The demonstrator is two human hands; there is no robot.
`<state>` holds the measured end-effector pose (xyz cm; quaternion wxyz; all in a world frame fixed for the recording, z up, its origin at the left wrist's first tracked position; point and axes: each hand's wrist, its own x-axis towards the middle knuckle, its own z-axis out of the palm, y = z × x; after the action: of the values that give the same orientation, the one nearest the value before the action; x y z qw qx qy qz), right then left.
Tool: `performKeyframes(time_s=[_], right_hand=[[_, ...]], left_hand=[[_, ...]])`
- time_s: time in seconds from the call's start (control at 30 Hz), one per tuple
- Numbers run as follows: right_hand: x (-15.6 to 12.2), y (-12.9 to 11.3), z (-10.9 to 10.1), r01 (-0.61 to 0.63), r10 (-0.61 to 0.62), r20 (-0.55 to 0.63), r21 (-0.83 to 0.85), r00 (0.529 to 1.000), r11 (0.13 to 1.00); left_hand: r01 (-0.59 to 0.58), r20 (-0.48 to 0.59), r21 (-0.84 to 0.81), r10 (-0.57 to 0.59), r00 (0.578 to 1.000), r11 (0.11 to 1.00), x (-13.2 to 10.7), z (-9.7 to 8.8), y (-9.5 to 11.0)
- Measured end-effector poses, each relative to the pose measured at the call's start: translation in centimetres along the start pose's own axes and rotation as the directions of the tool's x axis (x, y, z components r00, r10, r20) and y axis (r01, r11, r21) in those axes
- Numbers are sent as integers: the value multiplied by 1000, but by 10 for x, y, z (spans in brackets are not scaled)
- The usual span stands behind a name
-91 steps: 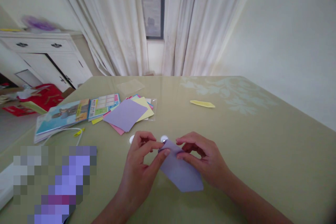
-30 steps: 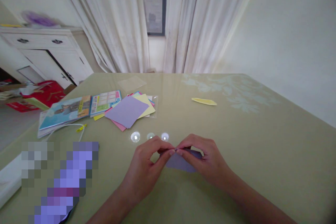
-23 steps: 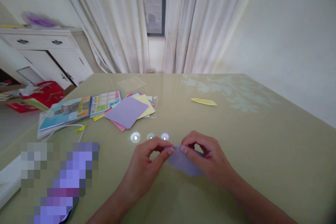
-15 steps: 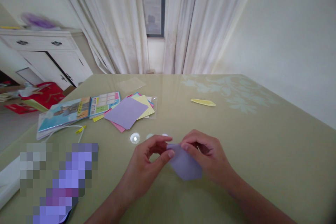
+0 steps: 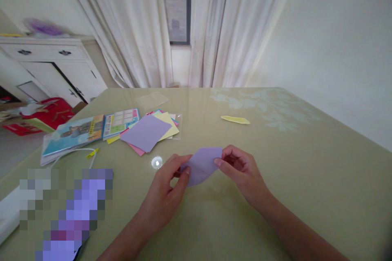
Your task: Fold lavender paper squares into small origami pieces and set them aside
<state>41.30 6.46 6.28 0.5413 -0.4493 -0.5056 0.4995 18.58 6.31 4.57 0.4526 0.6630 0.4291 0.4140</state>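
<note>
A folded piece of purple paper point(image 5: 202, 165) is held between my two hands above the table. My left hand point(image 5: 170, 185) pinches its left end, thumb in front and fingers behind. At the upper right corner, my right hand point(image 5: 240, 171) grips it between thumb and index finger. The paper is tilted, with its right end higher. Beyond my hands lies a narrow folded yellow paper point(image 5: 235, 120). To the left of it rests a pile of coloured sheets, topped by a purple sheet point(image 5: 146, 132).
A booklet point(image 5: 75, 132) and a printed card point(image 5: 121, 122) lie left of the sheets. A clear plastic sleeve point(image 5: 151, 100) sits near the far edge. A white cable point(image 5: 65, 153) and a blurred-out device point(image 5: 81, 212) occupy the near left of the table point(image 5: 306, 179).
The purple paper has turned from hanging downward to lying more sideways between my hands. My right hand now grips its upper right corner, and my left hand has moved slightly left.
</note>
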Motion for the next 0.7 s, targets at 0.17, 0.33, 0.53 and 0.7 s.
performKeyframes(time_s=[0.17,0.33,0.53,0.7], right_hand=[[2,5,-2,-89,93,-32,99,995,991],[4,7,-7,-58,60,-20,86,998,995],[5,6,-10,101,-98,-61,48,993,994],[5,7,-12,137,-136,-85,6,987,991]], left_hand=[[-44,-204,-142,14,979,989,2,-3,-2],[-84,-293,-187,26,956,979,1,-1,-6],[-107,-337,-12,97,936,994,-1,-4,-10],[-91,-290,-40,75,954,995,-2,-3,-12]])
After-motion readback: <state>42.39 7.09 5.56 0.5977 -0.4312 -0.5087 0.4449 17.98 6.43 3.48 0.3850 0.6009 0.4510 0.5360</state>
